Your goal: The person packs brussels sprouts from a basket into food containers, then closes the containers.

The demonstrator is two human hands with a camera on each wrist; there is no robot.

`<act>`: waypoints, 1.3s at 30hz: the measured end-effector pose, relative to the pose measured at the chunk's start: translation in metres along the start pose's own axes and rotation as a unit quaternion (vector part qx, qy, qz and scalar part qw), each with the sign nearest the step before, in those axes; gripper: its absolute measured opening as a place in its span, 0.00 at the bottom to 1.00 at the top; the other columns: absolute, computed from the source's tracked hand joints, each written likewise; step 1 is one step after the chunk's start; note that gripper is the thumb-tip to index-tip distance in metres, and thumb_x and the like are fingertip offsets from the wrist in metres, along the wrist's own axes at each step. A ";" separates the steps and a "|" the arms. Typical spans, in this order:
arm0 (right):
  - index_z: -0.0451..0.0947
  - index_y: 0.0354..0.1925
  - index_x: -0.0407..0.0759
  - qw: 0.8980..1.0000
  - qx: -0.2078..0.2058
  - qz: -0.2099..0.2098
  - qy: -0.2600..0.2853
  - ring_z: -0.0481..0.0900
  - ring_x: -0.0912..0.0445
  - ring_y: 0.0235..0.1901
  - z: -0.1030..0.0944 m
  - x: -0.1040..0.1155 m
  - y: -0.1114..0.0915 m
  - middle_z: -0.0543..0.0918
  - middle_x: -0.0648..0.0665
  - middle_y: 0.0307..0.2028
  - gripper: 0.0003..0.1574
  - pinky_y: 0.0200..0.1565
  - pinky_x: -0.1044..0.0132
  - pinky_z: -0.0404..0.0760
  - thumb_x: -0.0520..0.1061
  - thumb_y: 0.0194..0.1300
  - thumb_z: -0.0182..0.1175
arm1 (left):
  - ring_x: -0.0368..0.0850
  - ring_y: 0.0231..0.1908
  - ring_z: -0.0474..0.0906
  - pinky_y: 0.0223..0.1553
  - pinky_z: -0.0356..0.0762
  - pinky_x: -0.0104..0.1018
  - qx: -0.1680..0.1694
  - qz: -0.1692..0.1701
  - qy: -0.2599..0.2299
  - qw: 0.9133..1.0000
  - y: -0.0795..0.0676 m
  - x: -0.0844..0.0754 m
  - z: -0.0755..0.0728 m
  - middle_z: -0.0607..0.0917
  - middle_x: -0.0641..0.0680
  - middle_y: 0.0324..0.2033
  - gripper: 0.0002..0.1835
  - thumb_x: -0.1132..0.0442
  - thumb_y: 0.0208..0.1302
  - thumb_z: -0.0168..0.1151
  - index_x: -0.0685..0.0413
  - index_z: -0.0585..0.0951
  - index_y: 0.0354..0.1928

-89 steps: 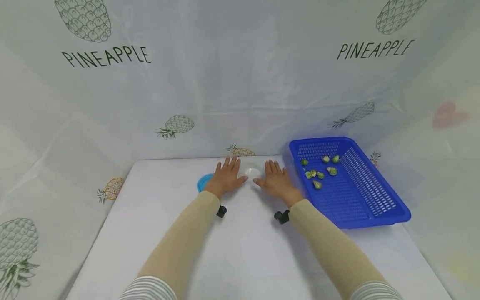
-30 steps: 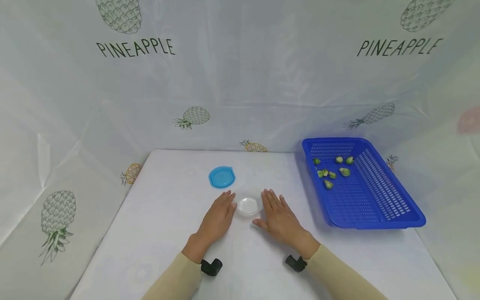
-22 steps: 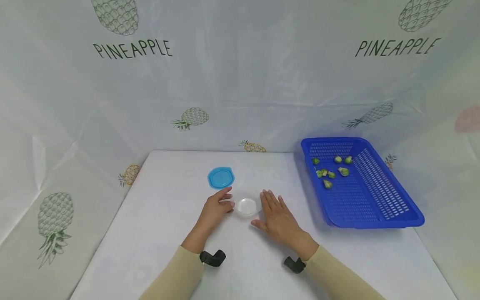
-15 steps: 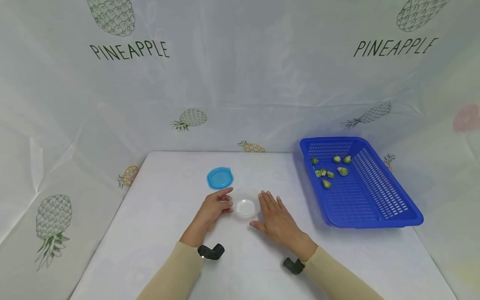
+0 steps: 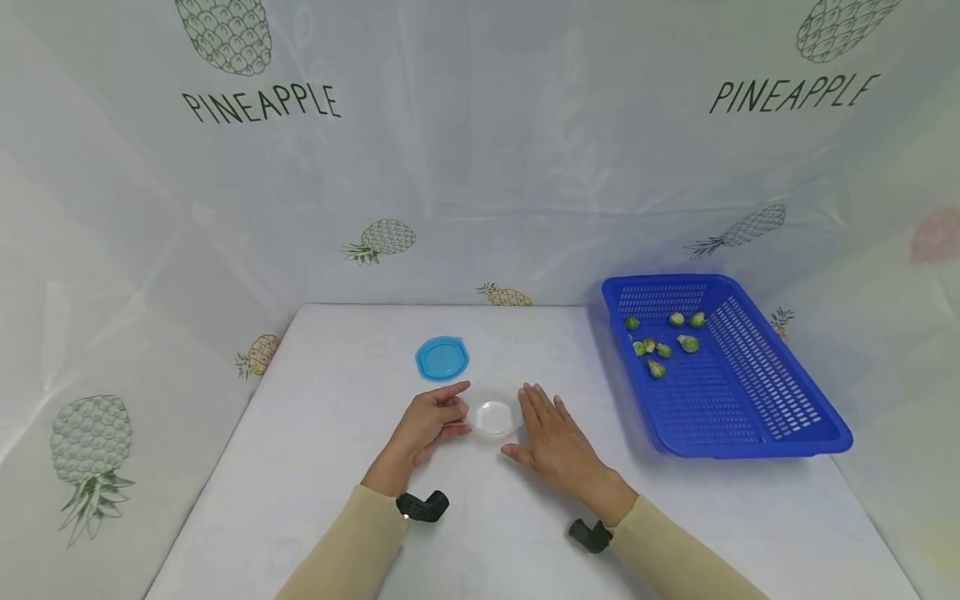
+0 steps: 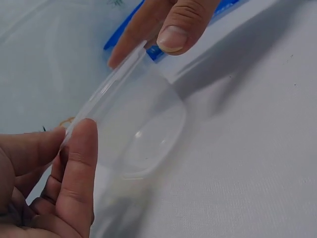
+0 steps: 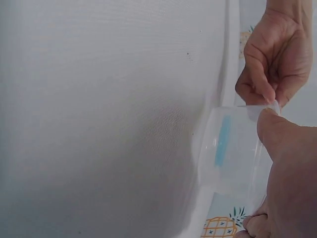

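A small clear plastic bowl (image 5: 493, 417) stands between my two hands near the middle of the white table. My left hand (image 5: 429, 423) pinches its rim at the left side; the left wrist view shows thumb and fingertips on either side of the rim of the bowl (image 6: 153, 114). My right hand (image 5: 558, 450) lies along the bowl's right side with fingers straight and thumb spread. In the right wrist view that thumb (image 7: 277, 131) is right at the rim. Behind the bowl lies a flat blue lid (image 5: 442, 359) with small tabs.
To the right stands a blue perforated plastic basket (image 5: 738, 450). Several Brussels sprouts (image 5: 687, 343) lie in its far left part. A white sheet (image 5: 480, 150) printed with pineapples hangs behind the table (image 5: 337, 383). Each wrist carries a small black camera (image 5: 423, 507).
The bowl has come from the far table edge towards me between both hands, uncovering the lid. My left hand has gone from lying flat beside the bowl to pinching its rim.
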State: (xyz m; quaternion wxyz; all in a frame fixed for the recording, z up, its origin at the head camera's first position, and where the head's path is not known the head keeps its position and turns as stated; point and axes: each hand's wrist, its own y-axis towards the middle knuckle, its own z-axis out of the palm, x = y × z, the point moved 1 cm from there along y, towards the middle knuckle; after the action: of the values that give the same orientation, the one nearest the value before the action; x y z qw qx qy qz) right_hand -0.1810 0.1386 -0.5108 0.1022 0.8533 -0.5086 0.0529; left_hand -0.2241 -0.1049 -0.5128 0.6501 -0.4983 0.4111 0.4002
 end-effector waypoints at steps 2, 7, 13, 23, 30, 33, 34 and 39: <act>0.52 0.81 0.29 1.000 -0.001 0.000 0.002 0.54 0.38 0.81 0.000 0.000 0.000 0.57 0.31 0.81 0.60 0.81 0.40 0.57 0.70 0.76 0.56 | 0.44 0.37 0.81 0.46 0.91 0.37 -0.001 0.002 0.002 1.000 0.000 0.000 0.000 0.76 0.52 0.42 0.27 0.75 0.72 0.62 0.56 0.78 0.72; 0.52 0.81 0.29 1.000 -0.003 0.001 0.005 0.55 0.38 0.81 -0.001 0.001 -0.001 0.58 0.31 0.80 0.60 0.81 0.40 0.57 0.70 0.75 0.57 | 0.44 0.37 0.82 0.44 0.91 0.35 -0.005 0.002 0.003 1.000 0.000 0.001 0.001 0.76 0.52 0.42 0.27 0.74 0.72 0.62 0.57 0.77 0.72; 0.53 0.81 0.29 1.000 0.001 -0.003 0.000 0.54 0.38 0.81 -0.003 0.000 -0.001 0.58 0.31 0.81 0.59 0.81 0.39 0.57 0.70 0.76 0.56 | 0.44 0.36 0.82 0.42 0.91 0.34 -0.012 0.005 0.009 1.000 -0.001 -0.001 0.002 0.77 0.52 0.40 0.28 0.75 0.71 0.62 0.58 0.77 0.72; 0.70 0.74 0.38 0.985 -0.094 0.039 0.138 0.72 0.38 0.72 -0.041 -0.012 -0.002 0.72 0.35 0.73 0.43 0.71 0.38 0.74 0.58 0.72 0.68 | 0.43 0.35 0.82 0.39 0.91 0.33 -0.028 0.012 0.023 0.999 -0.002 -0.004 0.005 0.77 0.52 0.39 0.26 0.76 0.69 0.63 0.58 0.80 0.69; 0.81 0.64 0.40 0.931 -0.167 0.108 0.306 0.87 0.43 0.54 -0.087 -0.032 -0.008 0.85 0.37 0.60 0.26 0.52 0.46 0.90 0.45 0.71 0.71 | 0.44 0.36 0.81 0.39 0.91 0.32 -0.035 0.011 0.029 0.999 -0.003 -0.004 0.008 0.78 0.52 0.39 0.26 0.76 0.69 0.63 0.58 0.80 0.69; 0.82 0.65 0.42 0.924 -0.146 0.136 0.326 0.86 0.42 0.57 -0.113 -0.044 -0.016 0.86 0.38 0.59 0.25 0.54 0.44 0.88 0.48 0.73 0.68 | 0.45 0.37 0.82 0.39 0.91 0.33 -0.035 0.010 0.036 0.999 -0.003 -0.003 0.009 0.77 0.52 0.40 0.26 0.75 0.70 0.63 0.58 0.80 0.69; 0.82 0.65 0.44 0.925 -0.138 0.141 0.324 0.85 0.41 0.58 -0.122 -0.049 -0.019 0.86 0.38 0.59 0.26 0.54 0.44 0.88 0.50 0.74 0.68 | 0.45 0.37 0.82 0.40 0.91 0.33 -0.036 0.008 0.038 0.999 -0.003 -0.003 0.009 0.77 0.52 0.40 0.26 0.75 0.70 0.63 0.58 0.80 0.69; 0.79 0.69 0.47 0.935 -0.104 0.149 0.303 0.81 0.39 0.62 -0.160 -0.076 -0.029 0.86 0.37 0.59 0.28 0.53 0.46 0.87 0.55 0.77 0.64 | 0.46 0.37 0.83 0.40 0.91 0.33 -0.040 0.005 0.041 0.998 -0.004 -0.003 0.010 0.77 0.53 0.40 0.26 0.75 0.70 0.63 0.58 0.80 0.69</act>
State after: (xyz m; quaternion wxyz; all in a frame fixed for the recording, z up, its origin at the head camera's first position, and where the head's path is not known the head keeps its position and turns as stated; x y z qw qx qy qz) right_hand -0.1891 0.2539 -0.3730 0.3305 0.6956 -0.5775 0.2709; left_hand -0.2202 -0.0959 -0.5071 0.6104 -0.5377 0.4232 0.3990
